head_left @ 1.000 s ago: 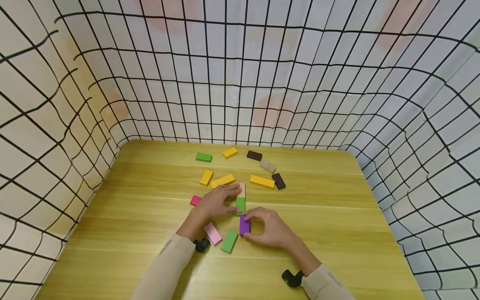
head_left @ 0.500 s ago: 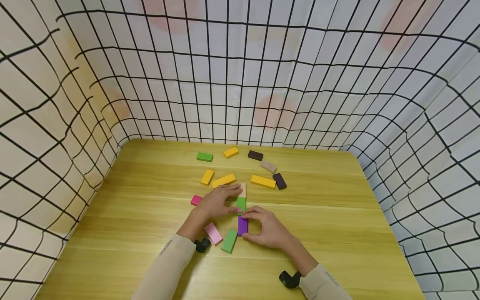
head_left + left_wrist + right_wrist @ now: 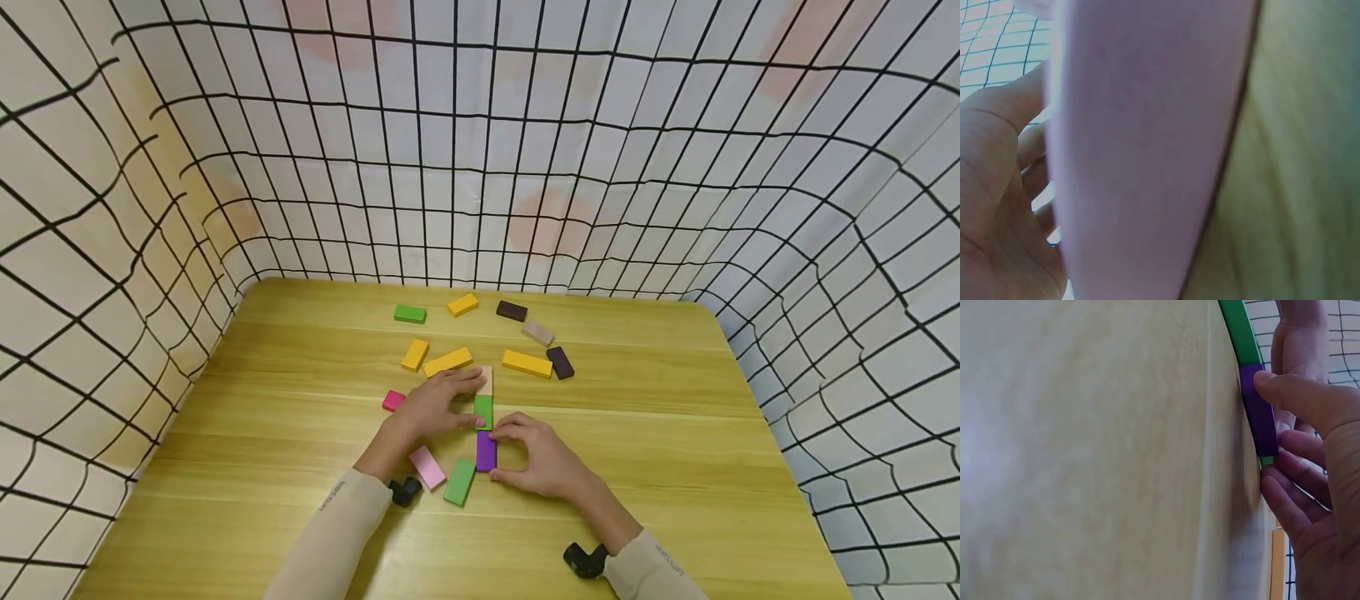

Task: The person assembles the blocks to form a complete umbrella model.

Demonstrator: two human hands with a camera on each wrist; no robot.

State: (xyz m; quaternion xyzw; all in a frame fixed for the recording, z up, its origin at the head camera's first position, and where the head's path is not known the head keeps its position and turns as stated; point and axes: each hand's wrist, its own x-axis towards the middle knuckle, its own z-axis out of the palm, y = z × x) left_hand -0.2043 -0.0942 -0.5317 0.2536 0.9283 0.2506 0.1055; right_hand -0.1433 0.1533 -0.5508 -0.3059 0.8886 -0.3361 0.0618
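My right hand (image 3: 543, 460) pinches a purple block (image 3: 486, 452) lengthwise, thumb at its near end and fingertips at its far end. In the right wrist view, the thumb (image 3: 1269, 382) touches one end of it. Just beyond lies a green block (image 3: 483, 408), in line with the purple one, followed by a beige block (image 3: 487, 381). My left hand (image 3: 427, 410) rests at the left side of this row, its fingertips on the beige block and its thumb on the green block, partly covering both. A pink block (image 3: 1147, 150) fills much of the left wrist view.
Near the purple block lie a lighter green block (image 3: 460, 482) and the pink one. A red block (image 3: 393, 401) sits left of my left hand. Yellow blocks (image 3: 527, 363), dark brown blocks (image 3: 560, 362) and others are scattered farther back. Black wire mesh (image 3: 480, 167) surrounds the wooden table.
My right hand has shifted the purple block slightly left, so it lines up more closely with the green block. My left hand stays in place on the row.
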